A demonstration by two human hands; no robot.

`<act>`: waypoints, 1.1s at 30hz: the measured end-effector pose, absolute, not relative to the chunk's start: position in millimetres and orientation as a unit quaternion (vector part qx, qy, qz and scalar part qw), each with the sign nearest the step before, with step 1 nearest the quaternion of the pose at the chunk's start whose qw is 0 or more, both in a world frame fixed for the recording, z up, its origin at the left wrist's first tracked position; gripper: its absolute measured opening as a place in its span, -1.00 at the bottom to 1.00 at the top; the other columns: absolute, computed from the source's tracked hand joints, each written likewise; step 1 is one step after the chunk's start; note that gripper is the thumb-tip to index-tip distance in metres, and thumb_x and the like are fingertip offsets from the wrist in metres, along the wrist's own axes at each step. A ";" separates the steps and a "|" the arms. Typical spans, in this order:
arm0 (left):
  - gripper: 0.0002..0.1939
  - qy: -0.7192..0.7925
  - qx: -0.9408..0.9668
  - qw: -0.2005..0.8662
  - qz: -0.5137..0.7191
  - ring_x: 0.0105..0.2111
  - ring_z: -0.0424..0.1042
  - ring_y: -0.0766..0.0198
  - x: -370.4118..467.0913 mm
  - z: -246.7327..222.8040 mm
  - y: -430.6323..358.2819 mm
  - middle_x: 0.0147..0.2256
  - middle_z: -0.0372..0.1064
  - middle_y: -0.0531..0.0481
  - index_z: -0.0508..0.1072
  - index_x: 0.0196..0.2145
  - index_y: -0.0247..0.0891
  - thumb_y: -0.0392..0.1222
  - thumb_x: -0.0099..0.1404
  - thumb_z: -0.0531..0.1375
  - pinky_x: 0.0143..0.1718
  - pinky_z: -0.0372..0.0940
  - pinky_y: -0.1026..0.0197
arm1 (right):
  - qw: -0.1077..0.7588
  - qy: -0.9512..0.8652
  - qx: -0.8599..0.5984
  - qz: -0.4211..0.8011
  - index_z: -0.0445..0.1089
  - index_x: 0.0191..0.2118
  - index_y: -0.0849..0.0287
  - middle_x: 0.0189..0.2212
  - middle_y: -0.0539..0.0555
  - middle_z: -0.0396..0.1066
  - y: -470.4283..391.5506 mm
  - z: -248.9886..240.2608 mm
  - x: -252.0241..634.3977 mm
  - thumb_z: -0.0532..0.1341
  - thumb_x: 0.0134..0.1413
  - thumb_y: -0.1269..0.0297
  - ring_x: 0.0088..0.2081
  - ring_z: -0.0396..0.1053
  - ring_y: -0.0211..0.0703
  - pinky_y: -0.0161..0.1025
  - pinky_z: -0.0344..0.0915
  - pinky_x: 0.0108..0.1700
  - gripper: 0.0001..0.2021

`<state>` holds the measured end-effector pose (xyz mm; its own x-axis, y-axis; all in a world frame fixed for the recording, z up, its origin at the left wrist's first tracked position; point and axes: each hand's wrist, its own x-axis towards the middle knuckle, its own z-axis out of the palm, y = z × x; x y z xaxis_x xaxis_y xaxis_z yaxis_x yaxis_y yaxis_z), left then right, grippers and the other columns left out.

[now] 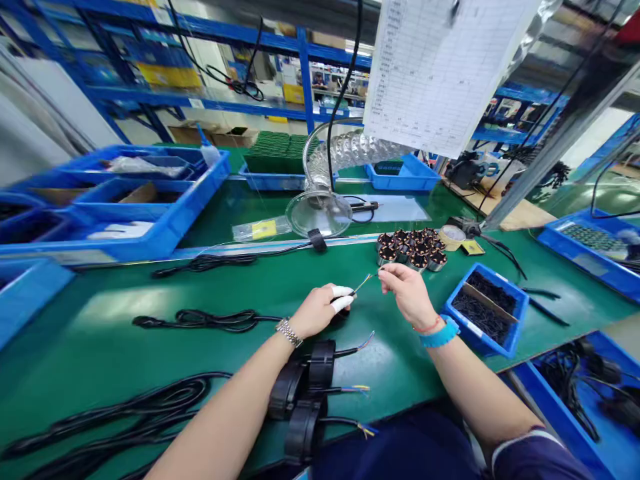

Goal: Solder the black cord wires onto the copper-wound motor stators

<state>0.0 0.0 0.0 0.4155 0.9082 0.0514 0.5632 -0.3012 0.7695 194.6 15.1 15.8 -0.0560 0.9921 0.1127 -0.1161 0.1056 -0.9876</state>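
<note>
My left hand, with white covers on two fingertips, is closed around the end of a black cable. Thin coloured wires stick out of that end toward the right. Thumb and fingers of my right hand pinch a small dark piece at the wire tips; its exact kind is too small to tell. Below my left hand lie black round housings, their short cable ends showing bare coloured wires. A coiled black power cord stretches left from near my left hand.
Copper-wound motor stators cluster beyond my right hand, near a tape roll. A blue bin of small black pieces stands right. Behind are an extraction funnel and blue trays. More cords lie front left.
</note>
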 end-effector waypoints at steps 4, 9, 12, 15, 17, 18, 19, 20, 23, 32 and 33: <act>-0.73 0.473 0.767 0.350 0.256 -0.33 0.35 0.26 1.1 0.9 0.9 -0.37 0.41 0.01 0.48 -0.33 -0.24 -0.09 0.23 0.02 -0.25 0.19 0.26 | 0.535 -0.516 -0.427 0.515 0.37 -0.44 0.24 -0.65 -0.09 0.24 16.8 17.5 193.6 0.26 -0.16 0.29 -0.60 0.15 -0.41 -0.39 0.12 -0.54 -0.87; -0.73 0.467 0.769 0.349 0.262 -0.33 0.35 0.26 1.5 0.7 1.9 -0.39 0.42 0.04 0.48 -0.39 -0.23 -0.09 0.22 0.03 -0.26 0.18 0.26 | 0.534 -0.520 -0.426 0.512 0.37 -0.44 0.22 -0.64 -0.09 0.25 16.2 19.4 194.4 0.27 -0.16 0.28 -0.60 0.15 -0.41 -0.38 0.12 -0.53 -0.86; -0.73 0.466 0.768 0.351 0.264 -0.34 0.35 0.26 1.1 0.6 1.6 -0.40 0.42 0.04 0.48 -0.38 -0.22 -0.10 0.22 0.03 -0.26 0.18 0.26 | 0.531 -0.525 -0.427 0.510 0.38 -0.43 0.23 -0.64 -0.08 0.26 15.7 19.9 194.4 0.27 -0.17 0.27 -0.60 0.15 -0.41 -0.38 0.12 -0.54 -0.85; -0.73 0.467 0.768 0.352 0.263 -0.35 0.35 0.27 0.5 0.8 0.9 -0.40 0.42 0.04 0.49 -0.39 -0.23 -0.10 0.22 0.03 -0.28 0.19 0.27 | 0.527 -0.529 -0.430 0.507 0.38 -0.44 0.23 -0.64 -0.07 0.26 16.0 20.3 193.8 0.28 -0.17 0.25 -0.60 0.15 -0.40 -0.38 0.12 -0.53 -0.84; -0.73 0.468 0.768 0.351 0.261 -0.36 0.34 0.27 0.3 0.8 0.7 -0.41 0.41 0.04 0.49 -0.40 -0.23 -0.10 0.22 0.02 -0.28 0.19 0.26 | 0.525 -0.532 -0.432 0.504 0.38 -0.43 0.23 -0.64 -0.08 0.26 16.4 20.8 193.7 0.27 -0.17 0.25 -0.60 0.15 -0.40 -0.37 0.12 -0.53 -0.84; -0.73 0.468 0.768 0.351 0.261 -0.36 0.34 0.26 0.3 0.7 0.7 -0.41 0.41 0.03 0.48 -0.41 -0.23 -0.10 0.22 0.03 -0.29 0.19 0.26 | 0.524 -0.533 -0.434 0.503 0.38 -0.43 0.22 -0.64 -0.08 0.26 16.6 21.1 193.8 0.27 -0.17 0.25 -0.60 0.15 -0.40 -0.37 0.12 -0.53 -0.84; -0.73 0.468 0.768 0.351 0.261 -0.35 0.34 0.26 0.3 0.6 0.7 -0.41 0.41 0.03 0.48 -0.41 -0.23 -0.10 0.22 0.03 -0.29 0.19 0.26 | 0.523 -0.534 -0.436 0.501 0.38 -0.43 0.22 -0.64 -0.08 0.26 16.8 21.4 194.0 0.27 -0.17 0.25 -0.60 0.15 -0.40 -0.37 0.12 -0.53 -0.84; -0.73 0.468 0.768 0.352 0.261 -0.35 0.34 0.26 0.4 0.4 0.8 -0.41 0.41 0.03 0.48 -0.42 -0.23 -0.10 0.22 0.03 -0.28 0.19 0.26 | 0.521 -0.536 -0.438 0.500 0.38 -0.43 0.22 -0.64 -0.08 0.26 16.8 21.7 194.1 0.27 -0.17 0.25 -0.60 0.16 -0.40 -0.38 0.12 -0.53 -0.84; -0.73 0.466 0.768 0.353 0.262 -0.35 0.34 0.26 0.7 -0.4 1.3 -0.40 0.41 0.03 0.48 -0.43 -0.24 -0.10 0.22 0.03 -0.28 0.18 0.26 | 0.508 -0.542 -0.446 0.499 0.38 -0.44 0.23 -0.62 -0.08 0.27 15.9 21.8 193.8 0.28 -0.18 0.25 -0.60 0.16 -0.41 -0.38 0.12 -0.53 -0.84; -0.71 0.453 0.771 0.355 0.272 -0.37 0.34 0.26 -0.1 0.4 0.6 -0.44 0.38 0.03 0.47 -0.50 -0.23 -0.13 0.21 0.01 -0.30 0.21 0.26 | 0.451 -0.554 -0.445 0.540 0.34 -0.50 0.24 -0.63 -0.09 0.27 12.0 4.7 172.7 0.27 -0.20 0.27 -0.63 0.16 -0.43 -0.39 0.11 -0.56 -0.85; -0.72 0.455 0.768 0.357 0.276 -0.38 0.34 0.27 -0.2 0.2 0.7 -0.45 0.38 0.03 0.47 -0.51 -0.23 -0.14 0.20 0.02 -0.30 0.21 0.26 | 0.447 -0.554 -0.441 0.546 0.33 -0.52 0.24 -0.63 -0.09 0.27 11.8 2.7 170.7 0.27 -0.20 0.26 -0.63 0.16 -0.43 -0.39 0.11 -0.56 -0.85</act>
